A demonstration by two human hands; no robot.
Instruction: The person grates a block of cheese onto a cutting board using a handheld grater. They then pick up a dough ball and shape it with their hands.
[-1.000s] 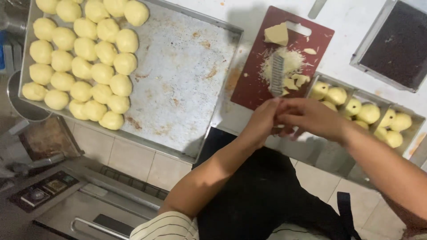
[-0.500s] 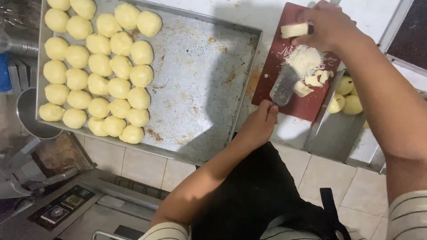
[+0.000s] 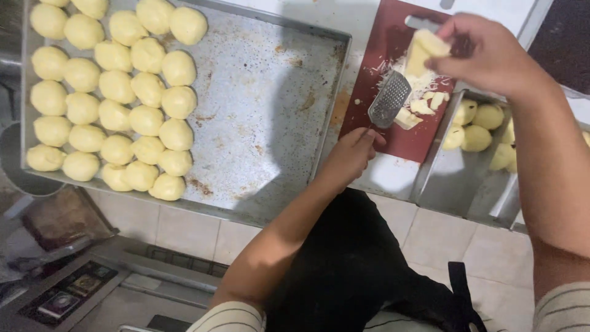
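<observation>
Since the earlier frame, the right hand (image 3: 491,55) has lifted the cheese block (image 3: 425,52) off the far end of the red cutting board (image 3: 393,141) and now carries it above the board, while the left hand (image 3: 350,157) has closed on the handle of the small grater (image 3: 389,98), which was lying loose on the board before.

I note the right fingers pinching the pale yellow block at its right end, thumb under and fingers over; the block sits just above and right of the grater head. Left fingers are curled and pressed together round the handle at the near end of the board; the handle itself is hidden, so I cannot tell the exact grip. The perforated metal head tilts up and away to the right from that hand.

Under the grater I record a heap of grated cheese (image 3: 430,83) and several cut cheese pieces (image 3: 424,107) on the board. Right of the board stands a metal tray (image 3: 442,184) holding a few dough balls (image 3: 476,120). Left of the board, touching it, lies a large worn baking sheet (image 3: 264,110), its left half packed with rows of yellow dough balls (image 3: 117,104), its right half bare metal. Both stand on a white counter, with tiled floor nearer.
</observation>
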